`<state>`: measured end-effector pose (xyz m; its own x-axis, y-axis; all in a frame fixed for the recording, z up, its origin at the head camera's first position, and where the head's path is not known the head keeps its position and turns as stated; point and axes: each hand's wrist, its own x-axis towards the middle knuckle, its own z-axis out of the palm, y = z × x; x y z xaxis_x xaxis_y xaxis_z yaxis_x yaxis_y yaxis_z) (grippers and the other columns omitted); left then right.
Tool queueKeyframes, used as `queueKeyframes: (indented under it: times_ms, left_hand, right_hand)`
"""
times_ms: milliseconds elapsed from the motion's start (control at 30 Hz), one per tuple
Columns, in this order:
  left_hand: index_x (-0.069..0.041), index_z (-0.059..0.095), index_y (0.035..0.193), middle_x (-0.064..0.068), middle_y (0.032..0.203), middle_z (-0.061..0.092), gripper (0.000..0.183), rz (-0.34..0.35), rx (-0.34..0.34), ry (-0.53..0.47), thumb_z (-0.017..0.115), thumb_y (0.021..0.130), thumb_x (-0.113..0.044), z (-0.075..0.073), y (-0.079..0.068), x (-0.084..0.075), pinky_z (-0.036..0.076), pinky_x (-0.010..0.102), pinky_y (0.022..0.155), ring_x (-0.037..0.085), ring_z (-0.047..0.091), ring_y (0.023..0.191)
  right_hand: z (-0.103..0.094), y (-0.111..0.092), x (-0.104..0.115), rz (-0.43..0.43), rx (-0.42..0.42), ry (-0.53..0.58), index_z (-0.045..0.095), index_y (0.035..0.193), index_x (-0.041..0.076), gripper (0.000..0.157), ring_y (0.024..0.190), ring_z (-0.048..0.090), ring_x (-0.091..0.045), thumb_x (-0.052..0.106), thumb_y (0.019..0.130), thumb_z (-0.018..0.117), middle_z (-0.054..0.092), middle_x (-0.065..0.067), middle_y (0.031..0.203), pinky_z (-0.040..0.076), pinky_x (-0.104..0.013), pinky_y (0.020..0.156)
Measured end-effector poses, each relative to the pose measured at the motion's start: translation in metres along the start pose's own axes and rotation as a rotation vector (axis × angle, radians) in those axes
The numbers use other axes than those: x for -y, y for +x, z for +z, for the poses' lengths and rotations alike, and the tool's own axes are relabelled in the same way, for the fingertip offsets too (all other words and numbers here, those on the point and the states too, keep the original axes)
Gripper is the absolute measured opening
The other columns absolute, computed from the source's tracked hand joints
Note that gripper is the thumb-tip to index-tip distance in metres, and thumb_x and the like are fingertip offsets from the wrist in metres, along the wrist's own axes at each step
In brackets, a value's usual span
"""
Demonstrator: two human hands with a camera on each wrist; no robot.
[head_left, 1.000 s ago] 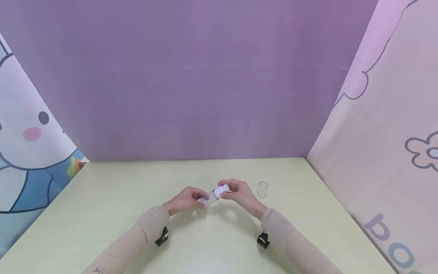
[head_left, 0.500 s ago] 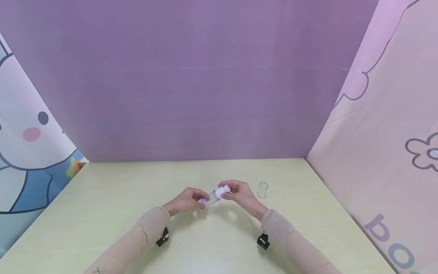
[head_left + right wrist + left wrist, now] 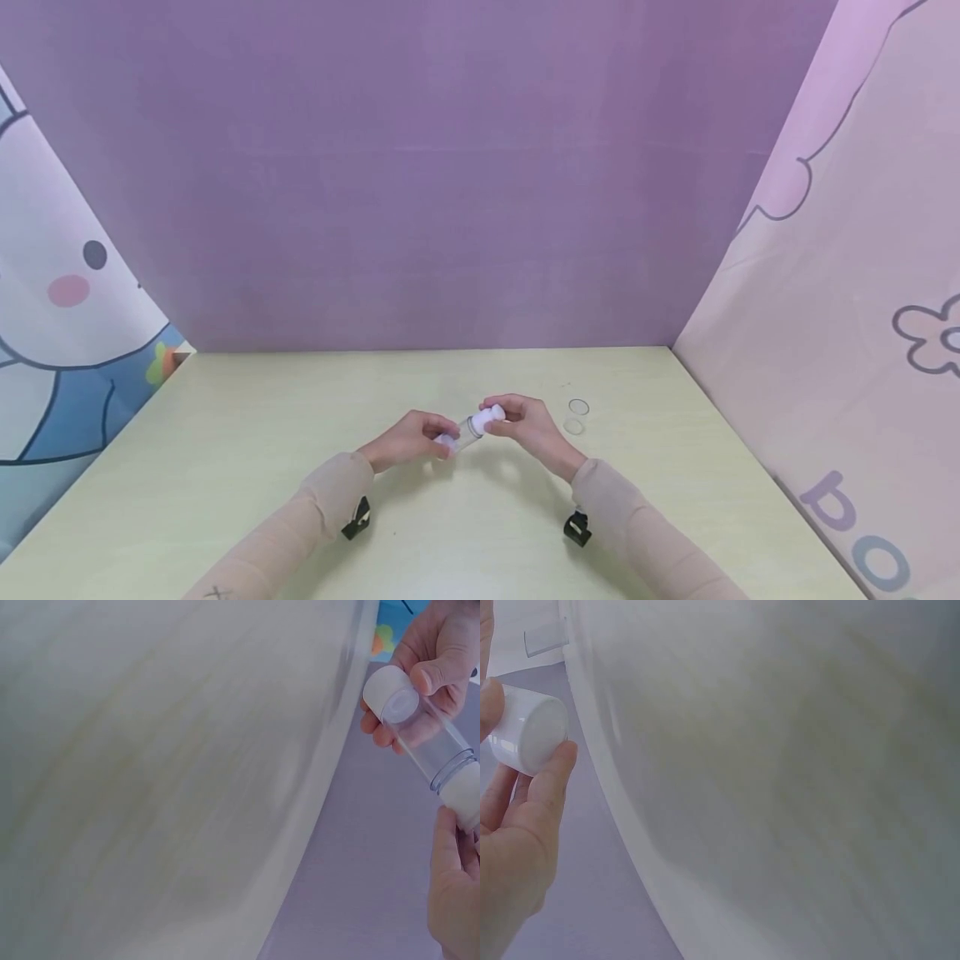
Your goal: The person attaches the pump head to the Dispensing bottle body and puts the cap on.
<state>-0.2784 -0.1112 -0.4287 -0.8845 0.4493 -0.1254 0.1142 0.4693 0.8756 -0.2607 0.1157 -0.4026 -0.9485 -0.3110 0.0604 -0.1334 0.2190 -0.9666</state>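
Both hands hold a small clear cylindrical bottle (image 3: 465, 434) above the tabletop, tilted with its right end higher. My left hand (image 3: 407, 438) grips its white base end (image 3: 531, 729), fingers and thumb around the sides; the flat bottom faces out in the left wrist view. My right hand (image 3: 534, 427) pinches the white top (image 3: 486, 418), which has a narrower neck and a small knob at its end. Between the hands the see-through body (image 3: 433, 742) shows, with a ring where it meets the white top. A round white piece (image 3: 400, 706) is visible inside near the base.
A clear open cylinder (image 3: 575, 418), like a cap, stands on the pale table (image 3: 480, 533) right of the right hand. A purple panel (image 3: 435, 183) rises along the back edge, with printed panels at both sides.
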Motion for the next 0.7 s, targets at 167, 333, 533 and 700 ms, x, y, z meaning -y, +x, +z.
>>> queueKeyframes:
  times_ms: [167, 333, 533, 700]
  left_hand:
    - [-0.012, 0.066, 0.106, 0.006, 0.115, 0.062, 0.029, 0.0, 0.002, 0.0, 0.071, 0.078, -0.015, 0.0, 0.001, 0.0, 0.043, 0.043, 0.092, 0.019, 0.056, 0.102]
    - [-0.012, 0.066, 0.106, 0.006, 0.115, 0.062, 0.028, -0.002, 0.001, -0.002, 0.071, 0.078, -0.015, 0.001, -0.001, -0.002, 0.043, 0.043, 0.092, 0.02, 0.057, 0.102]
    - [-0.012, 0.066, 0.105, 0.006, 0.115, 0.062, 0.027, -0.004, 0.0, 0.0, 0.07, 0.078, -0.014, 0.001, 0.001, 0.0, 0.042, 0.043, 0.091, 0.019, 0.056, 0.102]
    - [-0.012, 0.066, 0.105, 0.006, 0.114, 0.062, 0.027, 0.002, 0.004, -0.002, 0.07, 0.078, -0.014, 0.001, 0.001, 0.0, 0.043, 0.041, 0.09, 0.019, 0.056, 0.101]
  right_hand:
    - [-0.001, 0.0, -0.002, 0.0, -0.005, -0.008, 0.062, 0.114, 0.006, 0.034, 0.105, 0.06, -0.021, 0.011, 0.08, 0.069, 0.062, -0.01, 0.118, 0.049, -0.031, 0.086]
    - [0.0, 0.0, -0.003, 0.007, -0.012, -0.013, 0.062, 0.113, 0.006, 0.034, 0.104, 0.06, -0.021, 0.013, 0.081, 0.069, 0.062, -0.01, 0.118, 0.049, -0.031, 0.086]
    - [0.001, -0.008, 0.013, 0.011, -0.024, -0.029, 0.061, 0.114, 0.002, 0.033, 0.103, 0.061, -0.022, 0.009, 0.082, 0.067, 0.062, -0.014, 0.117, 0.049, -0.032, 0.086]
    - [0.003, -0.014, 0.025, 0.019, -0.031, -0.037, 0.06, 0.114, -0.002, 0.033, 0.102, 0.061, -0.023, 0.005, 0.083, 0.065, 0.061, -0.017, 0.117, 0.049, -0.032, 0.086]
